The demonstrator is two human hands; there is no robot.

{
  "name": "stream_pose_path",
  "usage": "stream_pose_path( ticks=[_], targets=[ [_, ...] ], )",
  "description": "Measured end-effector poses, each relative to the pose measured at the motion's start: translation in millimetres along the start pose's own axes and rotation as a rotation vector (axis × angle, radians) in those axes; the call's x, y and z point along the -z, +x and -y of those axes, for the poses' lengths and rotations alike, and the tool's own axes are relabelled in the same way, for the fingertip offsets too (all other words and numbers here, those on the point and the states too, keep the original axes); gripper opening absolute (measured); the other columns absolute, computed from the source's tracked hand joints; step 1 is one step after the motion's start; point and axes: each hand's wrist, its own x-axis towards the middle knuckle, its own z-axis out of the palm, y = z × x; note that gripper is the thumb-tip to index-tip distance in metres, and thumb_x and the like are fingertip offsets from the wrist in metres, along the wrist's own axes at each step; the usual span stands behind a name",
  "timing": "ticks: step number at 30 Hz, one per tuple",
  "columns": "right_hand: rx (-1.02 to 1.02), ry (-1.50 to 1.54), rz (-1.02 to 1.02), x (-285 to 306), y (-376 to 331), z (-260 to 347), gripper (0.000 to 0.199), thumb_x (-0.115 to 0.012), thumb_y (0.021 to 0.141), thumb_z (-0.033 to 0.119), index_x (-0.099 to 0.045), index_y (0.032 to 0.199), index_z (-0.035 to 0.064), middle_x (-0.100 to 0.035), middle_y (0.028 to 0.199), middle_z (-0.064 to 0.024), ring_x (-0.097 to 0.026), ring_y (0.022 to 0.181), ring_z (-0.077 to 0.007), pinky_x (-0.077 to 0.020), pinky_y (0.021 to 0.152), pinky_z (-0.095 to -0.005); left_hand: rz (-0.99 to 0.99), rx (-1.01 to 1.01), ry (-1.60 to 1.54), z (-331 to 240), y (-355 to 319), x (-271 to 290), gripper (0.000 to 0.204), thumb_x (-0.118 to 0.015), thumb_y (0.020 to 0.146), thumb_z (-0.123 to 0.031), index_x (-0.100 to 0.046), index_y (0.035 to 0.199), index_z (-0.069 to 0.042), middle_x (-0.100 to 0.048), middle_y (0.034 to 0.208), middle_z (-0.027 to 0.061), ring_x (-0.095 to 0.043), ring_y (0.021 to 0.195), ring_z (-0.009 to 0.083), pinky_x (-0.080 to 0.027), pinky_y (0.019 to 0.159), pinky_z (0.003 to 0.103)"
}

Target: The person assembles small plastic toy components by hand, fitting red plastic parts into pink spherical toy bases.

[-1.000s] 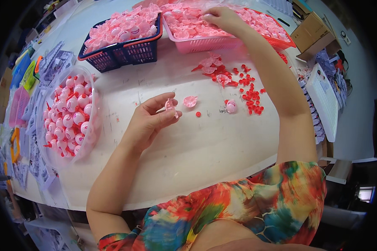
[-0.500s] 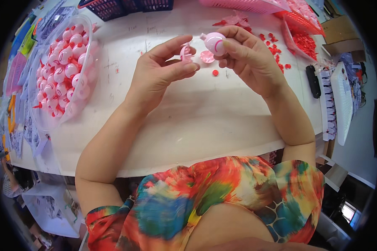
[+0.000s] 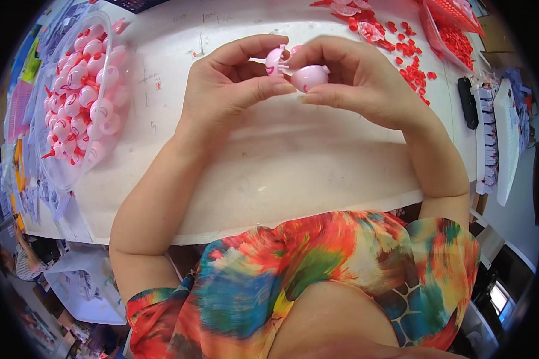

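Between the thumb and fingers of my left hand (image 3: 218, 84) is a small pink piece with a toothed edge (image 3: 275, 61). My right hand (image 3: 365, 81) pinches a glossy pink rounded shell (image 3: 310, 78), its small nub pointing right. The two pieces are side by side over the table, nearly touching; whether they meet is hard to make out. Part of another pink bit shows behind my right fingers. To the left stands a clear plastic tub (image 3: 109, 66) heaped with pink balls (image 3: 78, 96) that have red tips.
Small red parts (image 3: 410, 72) lie scattered beyond my right hand, near pink shell pieces (image 3: 372, 31). A basket of red pieces (image 3: 455, 45) stands at the far right. Near the table's right edge are a black object (image 3: 467, 103) and a white tray (image 3: 506, 137).
My hands have come together, bringing the two pink pieces close. The right hand has turned its shell so the nub points right instead of left. The view has shifted slightly.
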Motion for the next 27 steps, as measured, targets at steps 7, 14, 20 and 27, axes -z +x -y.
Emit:
stream_pose_path(
  ticks=[7, 14, 20, 27],
  targets=[
    [-0.024, 0.048, -0.193, 6.4, 0.2, -5.8, 0.036, -0.067, 0.071, 0.004, -0.049, 0.102, 0.0019, -0.055, 0.093, -0.0039, -0.055, 0.086, -0.0111, -0.0461, 0.071, -0.0231, 0.027, -0.006, 0.052, 2.2, -0.3, -7.4, 0.043, -0.065, 0.067, 0.005, -0.052, 0.108, 0.002, -0.059, 0.095, 0.0089, -0.059, 0.083, 0.0158, -0.048, 0.076, 0.027],
    [-0.067, 0.272, -0.321, -4.4, 1.6, -11.2, 0.033, -0.064, 0.074, 0.005, -0.054, 0.106, 0.0024, -0.060, 0.092, -0.0045, -0.056, 0.083, -0.0108, -0.0458, 0.069, -0.0236, -0.008, -0.021, 0.006, 2.1, -1.8, -8.4, 0.040, -0.065, 0.068, 0.005, -0.051, 0.106, 0.002, -0.059, 0.095, 0.0092, -0.059, 0.083, 0.0160, -0.049, 0.076, 0.027],
    [0.013, 0.254, -0.381, -4.7, 2.3, -14.6, 0.034, -0.063, 0.076, 0.006, -0.052, 0.109, 0.0027, -0.060, 0.095, -0.0067, -0.057, 0.084, -0.0123, -0.0473, 0.070, -0.0250, -0.047, -0.034, -0.069, 2.6, -2.3, -8.8, 0.040, -0.065, 0.069, 0.004, -0.051, 0.107, 0.001, -0.058, 0.096, 0.0092, -0.058, 0.084, 0.0165, -0.049, 0.078, 0.028],
    [0.002, 0.301, -0.225, -3.9, -2.3, -5.1, 0.030, -0.060, 0.079, 0.009, -0.052, 0.108, 0.0032, -0.059, 0.095, -0.0065, -0.057, 0.081, -0.0134, -0.0487, 0.067, -0.0259, -0.069, -0.074, -0.015, 2.2, 1.0, -1.6, 0.042, -0.066, 0.068, 0.004, -0.051, 0.107, 0.001, -0.057, 0.098, 0.0085, -0.056, 0.089, 0.0156, -0.049, 0.078, 0.028]
  ],
)
